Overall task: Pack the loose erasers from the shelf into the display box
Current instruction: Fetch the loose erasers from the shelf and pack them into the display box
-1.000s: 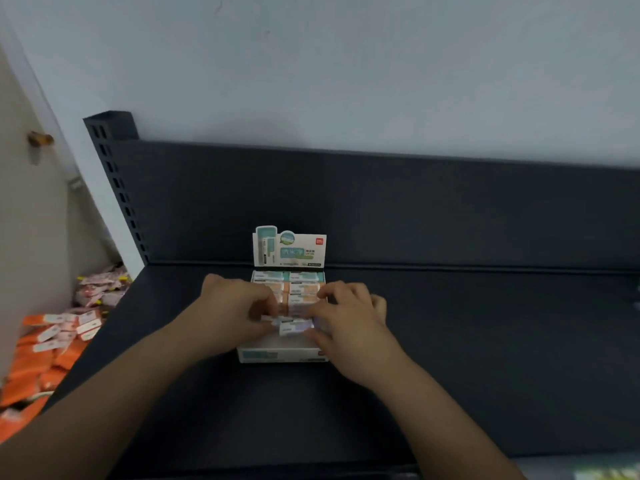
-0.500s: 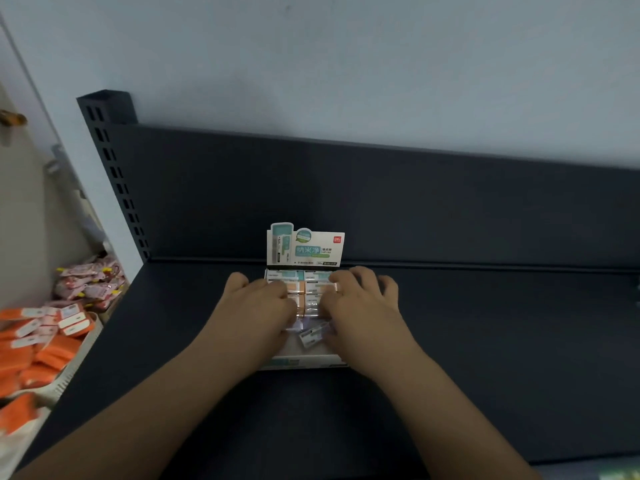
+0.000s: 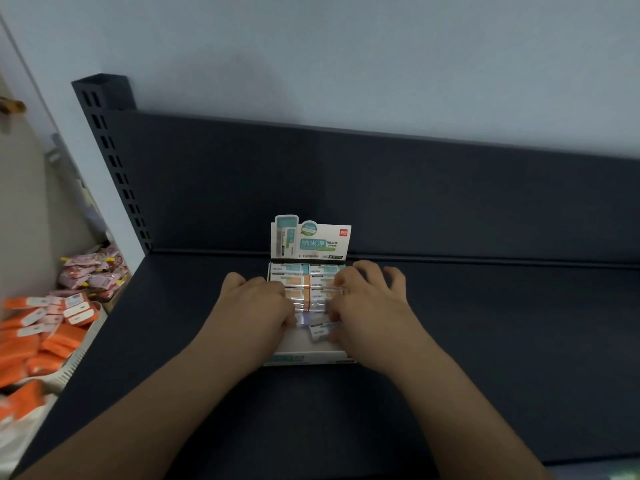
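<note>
Nearest me, the display box [image 3: 308,358] sits on the dark shelf [image 3: 485,341], its front wall just where the two forearms come in. Behind that wall is a pale bare strip, and at its far edge one eraser [image 3: 320,331] lies crooked, tilted instead of square to the right column. The right hand [image 3: 369,306] lies over that side with fingers spread and loose, its grip apart, its thumb side touching the crooked eraser. The left hand [image 3: 258,306] is bent down over the left column; whether its grip is clamped on an eraser or only pressing, I cannot tell. Further in, the packed erasers [image 3: 304,282] run in two tight columns up to the header card [image 3: 311,242], which stands upright before the back panel [image 3: 415,202].

The risk, I'd say, is the crooked eraser. Pushed down askew, it may wedge on its neighbour's edge or lift the row. Both hands bearing towards the back could also slide the light box or fold the card.
</note>
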A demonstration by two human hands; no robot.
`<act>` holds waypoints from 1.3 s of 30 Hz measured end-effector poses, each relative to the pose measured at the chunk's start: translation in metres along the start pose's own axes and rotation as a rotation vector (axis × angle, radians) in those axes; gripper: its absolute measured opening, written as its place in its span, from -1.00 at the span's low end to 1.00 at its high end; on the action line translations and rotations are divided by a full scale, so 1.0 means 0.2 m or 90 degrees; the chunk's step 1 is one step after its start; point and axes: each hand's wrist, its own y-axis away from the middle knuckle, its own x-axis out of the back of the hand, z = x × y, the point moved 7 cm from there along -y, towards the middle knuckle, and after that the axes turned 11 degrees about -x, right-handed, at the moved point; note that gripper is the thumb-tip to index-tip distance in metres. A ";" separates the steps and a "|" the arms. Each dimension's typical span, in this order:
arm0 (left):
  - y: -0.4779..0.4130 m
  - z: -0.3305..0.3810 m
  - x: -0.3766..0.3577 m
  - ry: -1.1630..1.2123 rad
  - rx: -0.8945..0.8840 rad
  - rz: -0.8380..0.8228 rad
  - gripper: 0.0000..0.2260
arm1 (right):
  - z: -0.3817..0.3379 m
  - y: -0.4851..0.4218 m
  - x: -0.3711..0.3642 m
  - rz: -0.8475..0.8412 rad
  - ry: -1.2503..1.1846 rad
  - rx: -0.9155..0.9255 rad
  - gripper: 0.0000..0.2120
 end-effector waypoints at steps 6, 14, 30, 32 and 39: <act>0.01 0.00 0.01 -0.006 0.018 -0.007 -0.77 | 0.00 0.00 -0.02 -0.001 0.000 -0.003 -0.78; 0.01 0.00 0.01 -0.024 0.026 -0.021 -0.80 | -0.02 -0.02 0.02 0.088 0.054 -0.057 -0.86; 0.00 -0.02 0.02 0.082 0.041 0.030 -0.86 | 0.07 0.00 -0.04 -0.008 -0.062 -0.091 -0.83; 0.01 -0.03 0.03 0.144 0.034 0.040 -0.87 | 0.08 0.01 -0.03 -0.021 -0.073 -0.091 -0.82; 0.06 -0.13 0.10 0.045 0.105 0.180 -0.67 | 0.06 0.00 0.02 0.039 -0.148 -0.069 -0.72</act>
